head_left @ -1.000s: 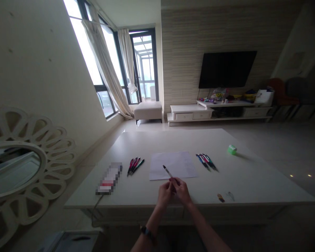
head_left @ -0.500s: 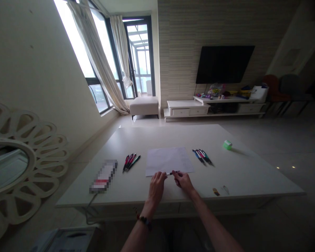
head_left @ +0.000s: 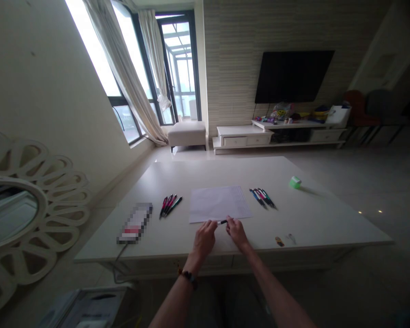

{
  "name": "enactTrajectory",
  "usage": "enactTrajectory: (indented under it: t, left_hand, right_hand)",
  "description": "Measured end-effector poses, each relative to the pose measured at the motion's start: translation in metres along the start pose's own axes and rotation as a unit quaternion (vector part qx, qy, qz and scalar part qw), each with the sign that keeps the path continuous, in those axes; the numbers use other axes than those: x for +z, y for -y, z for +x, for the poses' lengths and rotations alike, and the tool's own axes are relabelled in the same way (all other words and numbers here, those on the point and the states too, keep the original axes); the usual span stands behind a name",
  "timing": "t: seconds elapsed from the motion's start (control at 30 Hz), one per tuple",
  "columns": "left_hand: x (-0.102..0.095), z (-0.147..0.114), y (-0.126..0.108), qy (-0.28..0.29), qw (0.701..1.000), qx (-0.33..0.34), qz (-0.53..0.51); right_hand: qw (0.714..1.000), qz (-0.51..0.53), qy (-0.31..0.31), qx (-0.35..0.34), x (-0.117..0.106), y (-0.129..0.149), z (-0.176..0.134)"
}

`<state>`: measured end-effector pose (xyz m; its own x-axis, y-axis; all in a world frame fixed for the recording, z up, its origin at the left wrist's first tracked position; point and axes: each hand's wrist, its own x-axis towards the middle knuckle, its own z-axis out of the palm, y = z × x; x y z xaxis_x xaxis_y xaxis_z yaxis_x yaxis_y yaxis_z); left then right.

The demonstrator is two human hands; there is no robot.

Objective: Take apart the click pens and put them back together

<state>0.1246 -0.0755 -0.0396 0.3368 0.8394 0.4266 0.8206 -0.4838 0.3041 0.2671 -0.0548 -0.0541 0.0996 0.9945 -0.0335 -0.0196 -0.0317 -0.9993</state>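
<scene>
Between my two hands, just above the near edge of a white paper sheet (head_left: 217,202), is a slim pen (head_left: 222,222) with a pale part and a black part. My left hand (head_left: 205,235) pinches its left end, and my right hand (head_left: 236,232) is closed round its right end. The fingers hide both tips of the pen. Left of the paper lies a bunch of red, black and green pens (head_left: 170,206). On its right, several blue, pink and green pens (head_left: 262,198) lie side by side.
The white table (head_left: 314,223) also bears a green-and-white container (head_left: 295,182), a small yellow-and-dark item (head_left: 279,242), a small clear item (head_left: 290,238) and a blurred-out device (head_left: 136,223) with a cable. A decorative mirror frame (head_left: 44,218) stands at the left.
My right hand has turned, its fingers now curled more tightly at the pen's end. The left hand keeps its pinch. The whole view has tilted slightly downward.
</scene>
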Motion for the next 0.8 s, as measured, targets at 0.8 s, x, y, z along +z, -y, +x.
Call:
enactTrajectory:
  t: [0.8]
  left_hand:
    - [0.001,-0.003,0.001,-0.002,1.000,-0.016,-0.010]
  right_hand:
    - [0.996,-0.058,-0.062,-0.037,0.014,0.002,-0.004]
